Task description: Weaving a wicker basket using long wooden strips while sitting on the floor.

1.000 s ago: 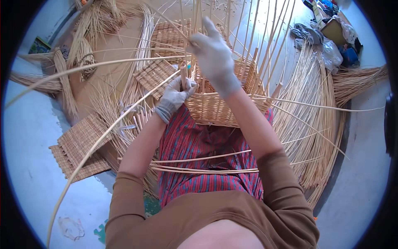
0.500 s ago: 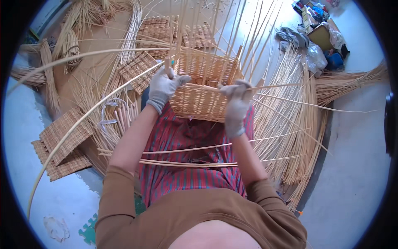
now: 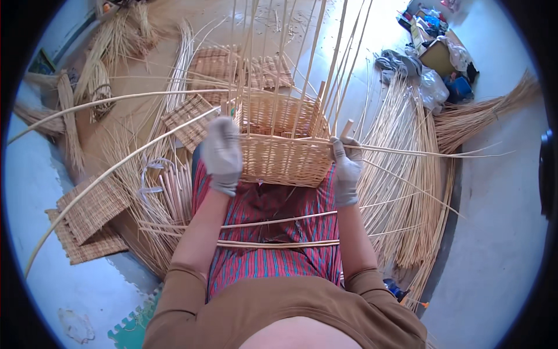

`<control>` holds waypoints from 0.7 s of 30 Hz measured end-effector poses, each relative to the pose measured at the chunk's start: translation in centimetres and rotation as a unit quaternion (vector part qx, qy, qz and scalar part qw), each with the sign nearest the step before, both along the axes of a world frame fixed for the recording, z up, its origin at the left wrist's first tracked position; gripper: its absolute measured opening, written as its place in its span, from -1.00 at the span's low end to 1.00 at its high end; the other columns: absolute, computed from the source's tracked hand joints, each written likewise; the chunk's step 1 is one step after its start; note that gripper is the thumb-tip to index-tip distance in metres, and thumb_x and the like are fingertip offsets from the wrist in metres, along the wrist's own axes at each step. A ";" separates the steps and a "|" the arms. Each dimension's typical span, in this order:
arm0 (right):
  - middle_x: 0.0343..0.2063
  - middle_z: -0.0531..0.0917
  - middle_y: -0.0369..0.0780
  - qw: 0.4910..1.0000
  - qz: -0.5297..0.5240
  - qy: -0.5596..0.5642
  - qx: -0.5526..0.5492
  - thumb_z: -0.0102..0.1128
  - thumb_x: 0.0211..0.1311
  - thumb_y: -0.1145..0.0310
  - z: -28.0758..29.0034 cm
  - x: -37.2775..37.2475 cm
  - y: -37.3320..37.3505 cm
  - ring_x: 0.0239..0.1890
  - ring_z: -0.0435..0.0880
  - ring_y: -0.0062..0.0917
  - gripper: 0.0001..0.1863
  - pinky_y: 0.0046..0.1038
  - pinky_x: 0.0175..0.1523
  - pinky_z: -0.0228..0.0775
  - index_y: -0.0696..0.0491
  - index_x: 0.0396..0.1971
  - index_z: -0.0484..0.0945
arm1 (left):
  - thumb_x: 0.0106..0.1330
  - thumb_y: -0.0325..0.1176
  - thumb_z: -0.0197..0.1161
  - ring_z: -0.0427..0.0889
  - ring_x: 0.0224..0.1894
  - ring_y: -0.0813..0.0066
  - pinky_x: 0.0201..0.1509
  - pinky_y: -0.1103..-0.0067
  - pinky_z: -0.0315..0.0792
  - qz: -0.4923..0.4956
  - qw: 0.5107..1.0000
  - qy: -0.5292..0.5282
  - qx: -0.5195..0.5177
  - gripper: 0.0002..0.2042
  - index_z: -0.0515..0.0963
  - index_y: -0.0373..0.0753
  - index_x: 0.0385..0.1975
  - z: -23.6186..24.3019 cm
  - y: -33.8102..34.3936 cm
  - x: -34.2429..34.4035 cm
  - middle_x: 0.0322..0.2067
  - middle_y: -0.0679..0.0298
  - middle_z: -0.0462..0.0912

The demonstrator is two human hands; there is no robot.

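A half-woven wicker basket (image 3: 285, 160) rests on my lap, with upright wicker stakes (image 3: 318, 43) rising from its walls. At its front right corner, my right hand (image 3: 347, 171), in a pale glove, is closed round wicker rods (image 3: 401, 151) that run out to the right from the rim. The thumb lies up against the corner. My left hand (image 3: 222, 157), gloved too, is beside the basket's left front corner. Its fingers are smeared by motion, so their grip cannot be made out. Two long rods (image 3: 110, 168) curve away to the left from near that corner.
Loose wicker rods lie across the striped cloth (image 3: 267, 256) on my lap. A large spread of rods (image 3: 401, 192) covers the right side. Woven panels (image 3: 96, 218) lie at the left, more beyond the basket. Bags and boxes (image 3: 439, 58) are heaped at the far right.
The basket has shifted slightly left and nearer to me. My left hand has dropped from the rim to the corner's outer side; my right hand has moved right and down to the corner.
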State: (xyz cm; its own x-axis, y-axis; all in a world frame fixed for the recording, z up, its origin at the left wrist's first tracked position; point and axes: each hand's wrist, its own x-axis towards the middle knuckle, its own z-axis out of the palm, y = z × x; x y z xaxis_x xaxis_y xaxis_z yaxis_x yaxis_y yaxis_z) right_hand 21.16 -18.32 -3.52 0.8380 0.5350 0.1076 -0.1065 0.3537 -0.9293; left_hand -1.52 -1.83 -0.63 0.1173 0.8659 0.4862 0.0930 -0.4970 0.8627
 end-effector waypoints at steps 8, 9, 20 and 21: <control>-0.14 0.71 -0.23 0.967 -0.020 -0.215 -0.136 0.24 0.38 0.51 3.0 0.3 2.3 -0.08 0.71 -0.57 -0.76 -0.54 -0.04 0.55 0.07 0.00 0.50 | 0.42 -0.09 0.27 0.67 -0.61 0.45 -0.40 0.47 0.52 -0.277 0.893 0.220 -0.278 -0.71 0.60 -0.23 -0.31 -0.9 0.5 5.4 -0.59 0.18 0.64; -0.02 0.67 -0.16 0.960 0.016 -0.232 -0.157 0.23 0.37 0.50 6.7 -1.3 4.7 -0.01 0.69 -0.53 -0.64 -0.52 0.01 0.54 0.02 0.14 0.47 | 0.44 -0.09 0.24 0.67 -0.61 0.43 -0.41 0.47 0.51 -0.233 0.915 0.230 -0.237 -0.71 0.61 -0.22 -0.35 -1.5 0.3 5.2 -0.62 0.19 0.63; -0.37 0.68 -0.28 0.982 -0.006 -0.189 0.020 -0.03 0.52 0.42 0.9 0.0 0.0 -0.29 0.68 -0.61 -0.71 -0.56 -0.31 0.47 -0.02 0.17 0.30 | 0.41 -0.15 0.32 0.60 -0.70 0.61 -0.54 0.52 0.46 -0.263 0.894 0.149 -0.331 -0.72 0.59 -0.25 -0.41 -1.1 0.7 5.9 -0.60 0.26 0.64; -0.40 0.66 -0.27 0.992 0.015 -0.125 -0.010 -0.07 0.58 0.37 0.7 -0.1 -1.7 -0.39 0.65 -0.64 -0.79 -0.65 -0.44 0.38 -0.03 0.12 0.31 | 0.31 -0.08 0.42 0.64 -0.61 0.57 -0.46 0.49 0.50 -0.308 0.879 0.081 -0.354 -0.66 0.58 -0.27 -0.32 -0.9 0.9 6.1 -0.49 0.23 0.68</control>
